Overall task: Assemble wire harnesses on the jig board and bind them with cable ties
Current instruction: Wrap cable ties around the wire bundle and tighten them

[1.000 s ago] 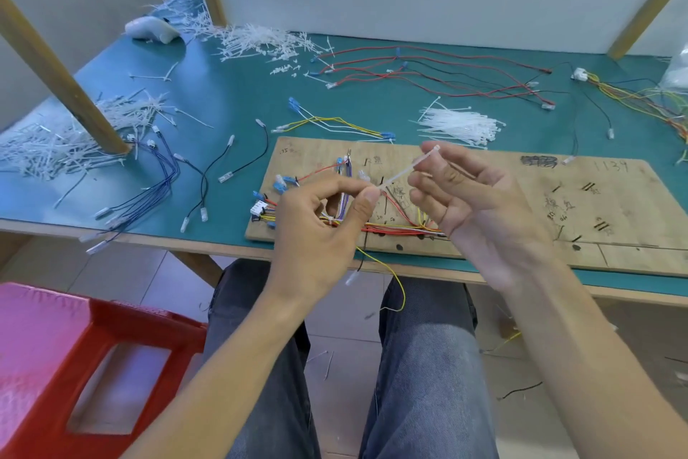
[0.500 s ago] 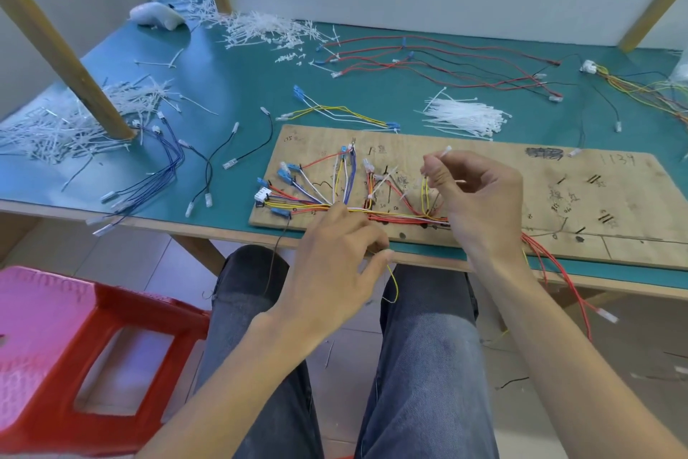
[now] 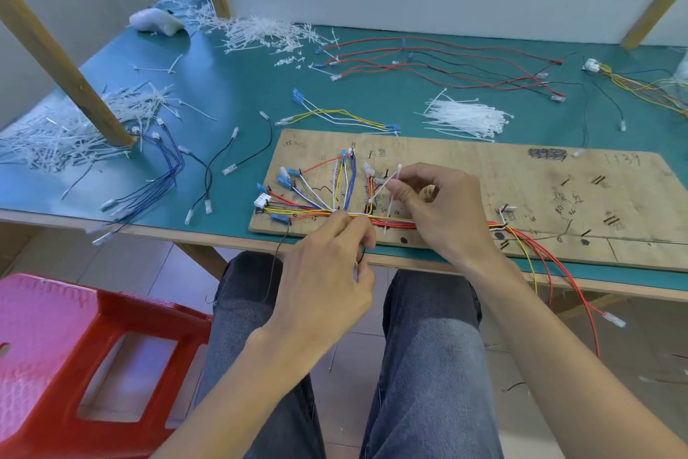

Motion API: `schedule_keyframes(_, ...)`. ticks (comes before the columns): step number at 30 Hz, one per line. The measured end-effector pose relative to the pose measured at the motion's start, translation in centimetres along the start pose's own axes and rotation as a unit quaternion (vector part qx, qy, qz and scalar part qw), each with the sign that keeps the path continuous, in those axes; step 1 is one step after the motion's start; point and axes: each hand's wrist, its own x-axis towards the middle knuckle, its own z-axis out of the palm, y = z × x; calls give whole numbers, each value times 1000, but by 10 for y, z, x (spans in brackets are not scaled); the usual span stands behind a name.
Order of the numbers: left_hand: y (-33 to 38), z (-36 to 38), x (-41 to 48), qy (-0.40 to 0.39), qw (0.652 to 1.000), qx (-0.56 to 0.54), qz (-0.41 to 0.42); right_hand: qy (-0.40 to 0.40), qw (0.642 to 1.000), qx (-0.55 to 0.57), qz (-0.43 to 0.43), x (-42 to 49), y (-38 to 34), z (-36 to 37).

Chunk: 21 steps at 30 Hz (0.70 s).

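- Right hand [image 3: 443, 209]: tie [image 3: 385, 183] is pinched over the harness [image 3: 394, 223].
- Left hand [image 3: 327, 272]: harness wires are gripped by curled fingers.
- Both hands have been lowered onto the board [image 3: 521, 175].

Left grip [image 3: 327, 272] and right grip [image 3: 435, 205] reach forward — fingers pinched.

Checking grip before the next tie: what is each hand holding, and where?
Right hand pinches a cable tie mid-length; left hand pinches the wire bundle where its branches fan out.
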Motion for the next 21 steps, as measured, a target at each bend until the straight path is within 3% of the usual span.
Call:
schedule_keyframes(7,-2,-8,0,34,994,-89,-49,-14,999,-53,-4,-8,-2,-3)
schedule_keyframes(10,-7,-10,-4,47,996,-68,-44,-17,998,-60,-17,-11,-2,-2)
schedule_keyframes(15,-8,-5,-14,27,998,57,-9,-22,993,-88,-72,-15,1,-1)
schedule_keyframes(21,-2,1,-3,50,997,47,43,-54,988,-122,-78,-14,4,-7)
